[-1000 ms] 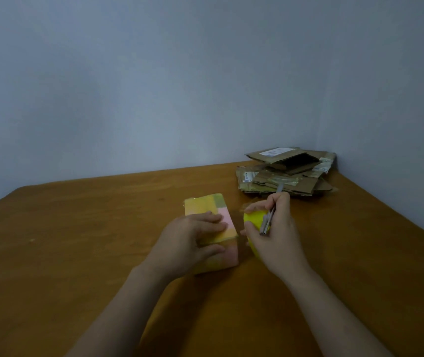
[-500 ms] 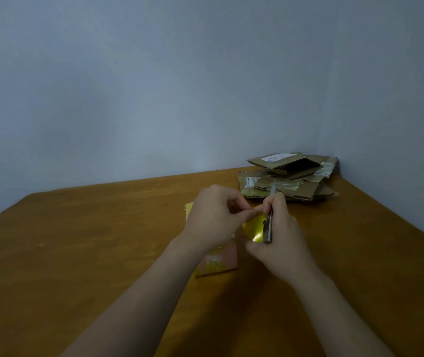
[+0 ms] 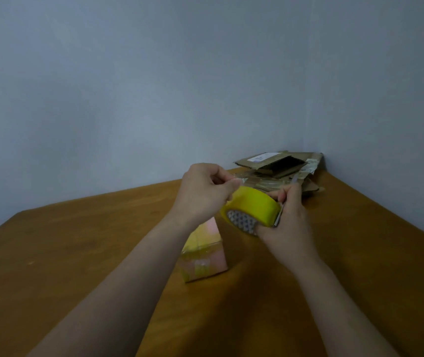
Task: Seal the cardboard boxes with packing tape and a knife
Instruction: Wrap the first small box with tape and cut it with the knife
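My right hand [image 3: 289,220] holds a yellow roll of packing tape [image 3: 252,208] lifted above the table, together with a thin grey knife [image 3: 284,204] pressed along the roll's right side. My left hand [image 3: 204,193] pinches the tape's free end at the top left of the roll. A small yellow and pink box [image 3: 203,256] lies on the wooden table [image 3: 64,253] beneath my left forearm, partly hidden by it, with clear tape across its near end.
A pile of flattened brown cardboard boxes [image 3: 280,167] sits in the far right corner against the wall. The table's left edge runs diagonally at the far left. Grey walls close off the back and right.
My left hand left the small box and rose to pinch the tape end. My right hand lifted the roll and knife higher, turning the roll so its core shows.
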